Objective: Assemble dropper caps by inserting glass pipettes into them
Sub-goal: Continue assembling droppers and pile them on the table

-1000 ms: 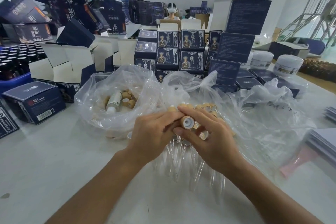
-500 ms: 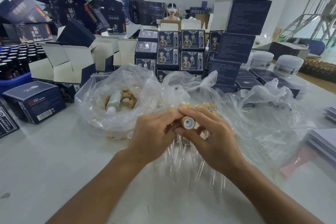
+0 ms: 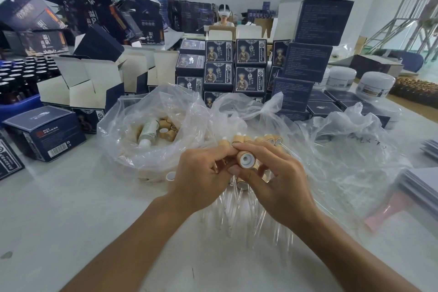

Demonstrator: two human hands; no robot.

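At bench centre we record our two hands meeting above a spread of loose glass pipettes [image 3: 239,216]. Our right hand [image 3: 279,187] holds a dropper cap [image 3: 246,159], tan-sided with a white inner ring, pinched between thumb and forefinger, its open end turned toward us. Our left hand [image 3: 201,180] has its fingers curled in against the cap's far end; whether it holds a pipette we cannot tell, since the fingers hide it. Just behind the hands lies a row of further tan caps [image 3: 256,138] on clear plastic sheeting [image 3: 343,156]. To the left, an open plastic bag [image 3: 132,130] contains more caps and one small white bottle [image 3: 148,133]. One stray cap [image 3: 170,176] rests on the white bench [image 3: 71,208] beside the bag. Behind stand stacked navy product boxes [image 3: 234,66], opened cartons [image 3: 90,83], white jars [image 3: 374,84] at right, and dark bottles [image 3: 21,78] in a blue tray at left.
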